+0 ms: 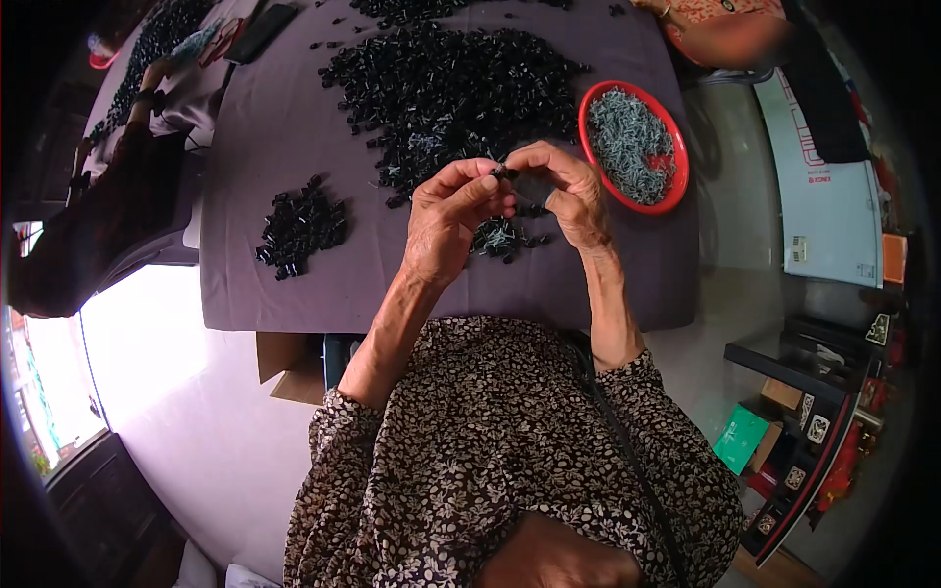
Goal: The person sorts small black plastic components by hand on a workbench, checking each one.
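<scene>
Above the near part of the table, my two hands meet at the fingertips. My left hand (446, 211) pinches a small black plastic piece (503, 173) between thumb and fingers. Curled in from the other side, my right hand (570, 191) has its fingertips at the same piece; whatever it grips there is too small to make out. Below them on the cloth lies a little heap of grey nail-like pins (498, 235) with black pieces around it. Just right of my right hand stands a red bowl (585, 116) full of similar grey pins.
A large heap of black pieces (451, 83) spreads over the purple-grey tablecloth (265, 127); a smaller pile (302, 227) lies left. Another person's arm (147, 93) reaches over pieces at far left. A person in orange (725, 29) sits far right. A dark phone-like slab (262, 34) lies top left.
</scene>
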Motion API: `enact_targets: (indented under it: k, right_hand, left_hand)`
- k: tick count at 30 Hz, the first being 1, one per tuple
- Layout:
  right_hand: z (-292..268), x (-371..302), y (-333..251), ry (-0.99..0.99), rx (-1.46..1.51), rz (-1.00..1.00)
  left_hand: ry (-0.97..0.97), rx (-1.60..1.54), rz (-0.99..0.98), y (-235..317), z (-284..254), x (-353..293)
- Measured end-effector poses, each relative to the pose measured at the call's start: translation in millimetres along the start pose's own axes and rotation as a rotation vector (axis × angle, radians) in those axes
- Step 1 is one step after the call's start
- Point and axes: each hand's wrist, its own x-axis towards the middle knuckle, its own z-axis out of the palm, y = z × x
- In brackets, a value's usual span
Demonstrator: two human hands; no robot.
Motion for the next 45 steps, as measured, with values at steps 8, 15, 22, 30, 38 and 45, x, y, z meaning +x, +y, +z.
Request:
enact_targets:
  k: [8,15,22,30,38,45]
  right_hand:
    - [0.3,0.9,-8.2,-0.006,-0.356,-0.179]
    - [-5.7,1.9,-10.0,0.059,-0.238,-0.149]
    - [-5.8,2.6,-23.2,0.078,-0.132,-0.034]
    - [-0.2,6.8,-33.7,-0.009,-0.505,-0.263]
    - [2.1,6.3,-35.5,-0.02,-0.649,-0.298]
    - [3.0,7.3,-31.8,-0.003,-0.593,-0.268]
  left_hand:
    - [-0.001,0.008,0.002,-2.0,-1.0,-0.5]
    - [-0.002,0.125,0.043,1.0,6.7,-2.3]
    - [0.032,0.304,0.101,2.6,12.0,-4.2]
    - [0.057,0.38,0.118,4.6,13.6,-5.7]
    - [0.075,0.425,0.128,2.9,14.2,-6.5]
    - [0.114,0.44,0.126,3.3,18.1,-7.6]
